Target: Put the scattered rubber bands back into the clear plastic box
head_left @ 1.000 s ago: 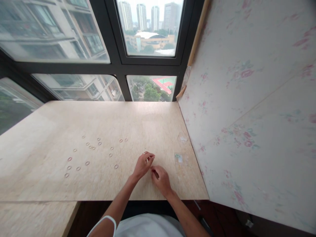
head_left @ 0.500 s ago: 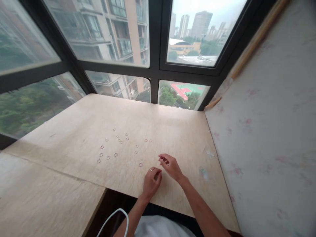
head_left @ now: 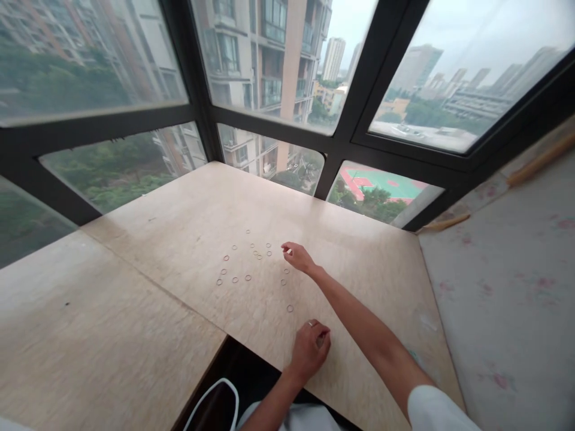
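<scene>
Several small thin rings (head_left: 248, 278), which look like little bands in dull and reddish tones, lie scattered over the pale tabletop. My right hand (head_left: 297, 256) reaches forward over the right side of the scatter, its thumb and fingertips drawn together beside a ring (head_left: 269, 254). What its fingers hold, if anything, is too small to tell. Close to the near table edge, my left hand (head_left: 311, 347) rests with curled fingers and thumb pinched, wearing a finger ring (head_left: 309, 324). Its contents are hidden too. Nearest to it is a single loose ring (head_left: 290, 309).
The marbled table (head_left: 148, 335) has a seam and a cut-out near edge, where a white cable (head_left: 236, 389) loops. Dark window frames (head_left: 265, 133) border its far sides. A flowered wall (head_left: 503, 335) stands at the right. A clear plastic piece (head_left: 426, 323) lies near it.
My right hand has moved forward and away from my left hand, over the rings. My left hand stays near the table edge. The view has turned left.
</scene>
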The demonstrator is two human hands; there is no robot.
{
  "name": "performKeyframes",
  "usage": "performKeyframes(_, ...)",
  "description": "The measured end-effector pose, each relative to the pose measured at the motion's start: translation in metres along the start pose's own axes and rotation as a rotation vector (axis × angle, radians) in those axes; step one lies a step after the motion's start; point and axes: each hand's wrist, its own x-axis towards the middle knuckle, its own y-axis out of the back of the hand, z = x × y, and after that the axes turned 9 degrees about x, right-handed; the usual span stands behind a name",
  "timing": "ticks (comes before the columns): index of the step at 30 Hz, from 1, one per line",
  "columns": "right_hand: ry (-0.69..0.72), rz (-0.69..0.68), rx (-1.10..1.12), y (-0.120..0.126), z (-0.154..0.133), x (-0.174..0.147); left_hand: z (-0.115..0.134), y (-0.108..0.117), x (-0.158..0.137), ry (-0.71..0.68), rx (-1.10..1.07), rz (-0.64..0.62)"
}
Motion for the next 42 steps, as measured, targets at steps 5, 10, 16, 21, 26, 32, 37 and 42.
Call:
performKeyframes(5,0.022,-0.118,-0.19,-0.026,-0.017,0.048,-0.002,0.0,-0.001,0.015,-0.037,0.02)
performKeyframes(10,-0.032,-0.236,-0.364,-0.04,-0.015,0.076,-0.006,0.0,-0.001,0.01,-0.06,0.051)
performKeyframes(16,0.004,-0.347,-0.463,-0.033,0.002,0.083,-0.01,-0.002,-0.002,0.015,-0.075,0.057)
performKeyframes(21,0.048,-0.413,-0.486,-0.026,0.005,0.084,-0.012,-0.004,-0.002,0.022,-0.08,0.045)
performKeyframes(26,-0.006,-0.428,-0.479,-0.03,0.003,0.086,-0.011,-0.004,-0.002,0.031,-0.092,0.072)
performKeyframes(32,-0.162,-0.421,-0.431,-0.031,0.003,0.076,-0.009,-0.002,0.0,0.021,-0.091,0.081)
performKeyframes(37,-0.234,-0.348,-0.315,-0.017,0.008,0.055,-0.008,0.0,0.001,0.009,-0.094,0.067)
performKeyframes(42,-0.252,-0.176,-0.067,0.003,0.018,0.021,-0.007,0.002,0.002,-0.002,-0.1,0.066)
